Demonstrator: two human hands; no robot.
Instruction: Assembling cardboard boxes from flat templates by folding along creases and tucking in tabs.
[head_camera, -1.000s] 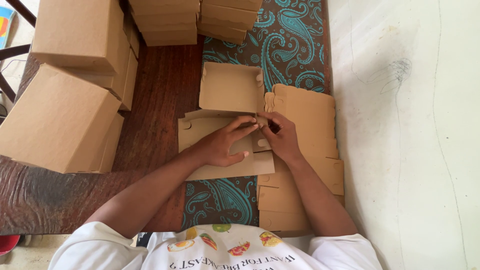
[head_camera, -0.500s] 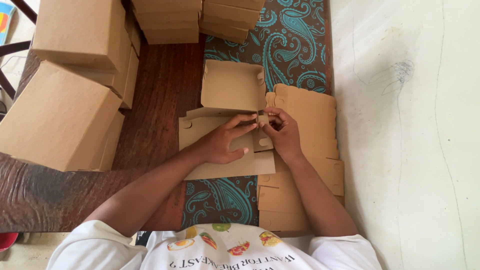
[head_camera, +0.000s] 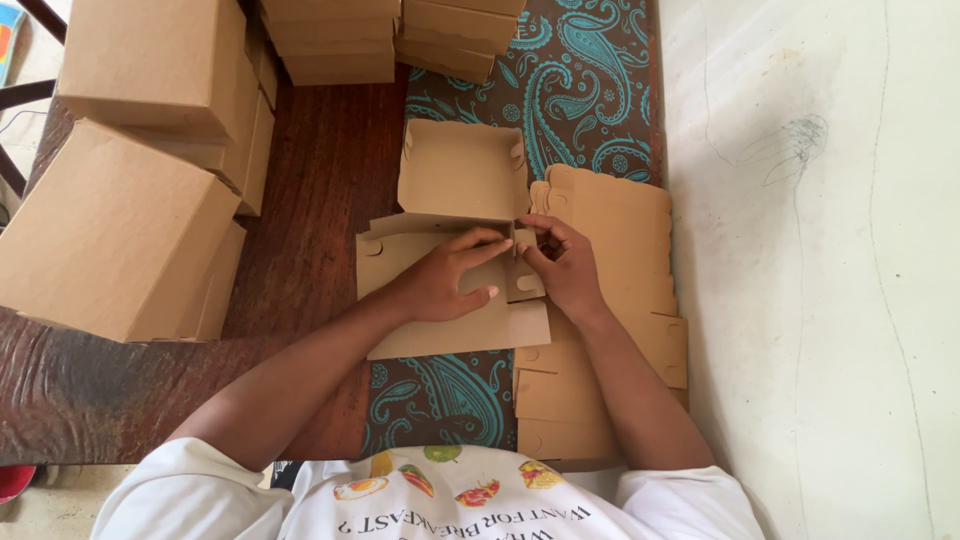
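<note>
A flat brown cardboard box blank (head_camera: 440, 320) lies on the table in front of me, its far lid panel (head_camera: 462, 170) raised. My left hand (head_camera: 445, 275) rests on the blank's middle, fingers pointing right to a small side flap (head_camera: 522, 270). My right hand (head_camera: 560, 262) pinches that same flap from the right, at the blank's right corner. Under my right forearm lies a stack of unfolded cardboard blanks (head_camera: 620, 240).
Assembled brown boxes stand stacked at the left (head_camera: 110, 230) and along the far edge (head_camera: 340, 40). A teal paisley cloth (head_camera: 590, 80) covers part of the dark wooden table (head_camera: 320, 170). A pale wall (head_camera: 820, 270) runs along the right.
Both hands stayed on the blank's right corner; the fingers shifted slightly as they worked the small flap upright beside the raised lid panel.
</note>
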